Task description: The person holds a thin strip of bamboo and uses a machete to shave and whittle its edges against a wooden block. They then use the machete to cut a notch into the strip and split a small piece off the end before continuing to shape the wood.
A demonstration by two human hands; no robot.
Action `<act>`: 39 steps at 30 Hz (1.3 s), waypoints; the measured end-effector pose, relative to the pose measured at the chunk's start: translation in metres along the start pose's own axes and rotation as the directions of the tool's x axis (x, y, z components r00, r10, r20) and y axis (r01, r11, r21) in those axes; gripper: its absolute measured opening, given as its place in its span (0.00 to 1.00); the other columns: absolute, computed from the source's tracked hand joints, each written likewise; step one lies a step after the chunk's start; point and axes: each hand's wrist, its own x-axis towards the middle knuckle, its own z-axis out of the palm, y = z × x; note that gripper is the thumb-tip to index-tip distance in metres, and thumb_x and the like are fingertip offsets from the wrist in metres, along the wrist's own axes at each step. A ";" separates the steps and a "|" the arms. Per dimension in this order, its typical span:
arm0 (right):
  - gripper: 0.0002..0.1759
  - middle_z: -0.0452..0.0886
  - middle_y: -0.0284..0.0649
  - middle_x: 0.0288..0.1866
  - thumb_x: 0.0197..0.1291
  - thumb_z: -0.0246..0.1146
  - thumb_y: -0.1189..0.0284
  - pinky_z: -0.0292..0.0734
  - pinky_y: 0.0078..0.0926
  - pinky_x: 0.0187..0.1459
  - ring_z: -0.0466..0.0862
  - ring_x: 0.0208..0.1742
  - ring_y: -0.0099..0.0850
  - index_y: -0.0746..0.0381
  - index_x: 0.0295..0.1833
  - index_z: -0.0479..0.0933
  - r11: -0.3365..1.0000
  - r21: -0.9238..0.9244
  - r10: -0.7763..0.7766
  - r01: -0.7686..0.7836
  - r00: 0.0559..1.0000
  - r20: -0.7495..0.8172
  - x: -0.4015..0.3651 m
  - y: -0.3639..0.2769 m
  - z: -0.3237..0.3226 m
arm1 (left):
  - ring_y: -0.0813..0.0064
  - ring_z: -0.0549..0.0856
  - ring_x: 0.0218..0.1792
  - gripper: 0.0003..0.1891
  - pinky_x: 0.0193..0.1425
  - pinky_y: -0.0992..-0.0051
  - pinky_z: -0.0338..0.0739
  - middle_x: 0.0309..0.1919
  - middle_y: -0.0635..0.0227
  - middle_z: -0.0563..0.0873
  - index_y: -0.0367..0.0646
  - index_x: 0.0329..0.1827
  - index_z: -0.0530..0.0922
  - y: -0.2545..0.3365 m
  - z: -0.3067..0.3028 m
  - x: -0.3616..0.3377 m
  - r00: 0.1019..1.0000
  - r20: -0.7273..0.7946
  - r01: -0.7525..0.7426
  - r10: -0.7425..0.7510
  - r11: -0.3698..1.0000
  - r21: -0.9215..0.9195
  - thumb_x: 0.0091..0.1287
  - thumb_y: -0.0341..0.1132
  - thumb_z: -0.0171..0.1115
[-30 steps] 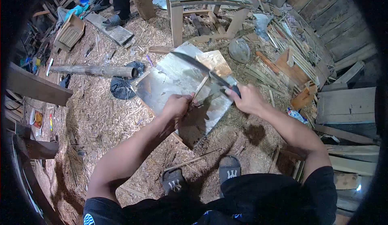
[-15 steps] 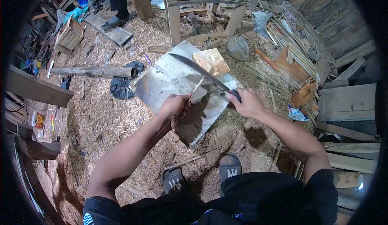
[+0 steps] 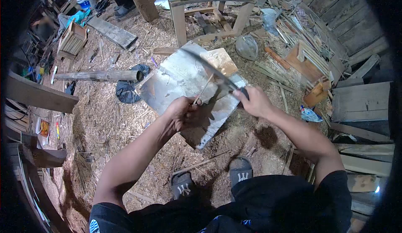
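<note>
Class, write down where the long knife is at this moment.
In the head view, the knife is gripped by the right hand, right of centre, its blade slanting up-left across the stick held by the left hand, above the metal sheet.

Pretty dim overall with a cool bluish cast. The light seems to come from above and the far side, since the left hand (image 3: 182, 112) and right hand (image 3: 253, 101) throw a dark shadow onto the near part of the metal sheet (image 3: 176, 80), plus another blot on the straw floor (image 3: 104, 124) under the right arm. The sheet's far half glares pale, the knife (image 3: 207, 67) blade is smeared by motion blur while the stick (image 3: 204, 90) looks sharp, and the heavy fisheye bends the edges and blacks out all four corners.
</note>
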 end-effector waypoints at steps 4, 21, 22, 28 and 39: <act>0.35 0.74 0.41 0.15 0.76 0.48 0.43 0.77 0.43 0.26 0.77 0.17 0.38 0.63 0.29 0.76 0.979 -0.132 -0.138 0.156 0.981 0.133 -0.017 -0.015 -0.012 | 0.84 0.60 0.12 0.10 0.16 0.78 0.57 0.17 0.81 0.65 0.48 0.39 0.73 0.002 -0.007 0.005 0.999 0.044 0.002 0.000 0.999 -0.042 0.77 0.32 0.41; 0.29 0.80 0.53 0.22 0.72 0.58 0.49 0.78 0.50 0.37 0.84 0.27 0.52 0.66 0.32 0.80 0.963 -0.128 -0.236 0.238 0.971 0.029 -0.020 -0.011 -0.013 | 0.81 0.62 0.12 0.11 0.13 0.78 0.59 0.19 0.79 0.70 0.47 0.38 0.77 0.005 0.007 0.009 0.961 -0.244 -0.064 0.134 0.959 0.275 0.75 0.32 0.44; 0.29 0.80 0.52 0.21 0.72 0.58 0.49 0.78 0.51 0.37 0.84 0.27 0.52 0.66 0.33 0.80 0.982 -0.107 -0.152 0.157 0.987 0.052 -0.016 -0.005 -0.013 | 0.82 0.63 0.13 0.11 0.14 0.78 0.59 0.20 0.78 0.71 0.47 0.37 0.77 -0.007 -0.010 0.027 0.945 -0.272 -0.086 0.180 0.942 0.324 0.75 0.32 0.45; 0.32 0.79 0.49 0.20 0.75 0.52 0.46 0.79 0.46 0.32 0.83 0.24 0.49 0.64 0.31 0.78 0.928 -0.207 -0.307 0.311 0.950 0.049 -0.020 -0.001 -0.010 | 0.82 0.62 0.13 0.15 0.14 0.77 0.58 0.19 0.78 0.70 0.48 0.36 0.77 0.002 -0.004 0.013 0.980 -0.171 -0.059 0.105 0.966 0.253 0.81 0.39 0.43; 0.35 0.77 0.50 0.19 0.74 0.51 0.42 0.77 0.53 0.35 0.82 0.24 0.50 0.64 0.31 0.78 0.996 -0.073 -0.052 0.059 0.995 0.087 -0.009 0.005 -0.013 | 0.83 0.63 0.13 0.16 0.14 0.76 0.54 0.17 0.78 0.70 0.45 0.35 0.81 0.000 -0.010 0.015 0.968 -0.222 -0.073 0.118 0.977 0.201 0.79 0.45 0.55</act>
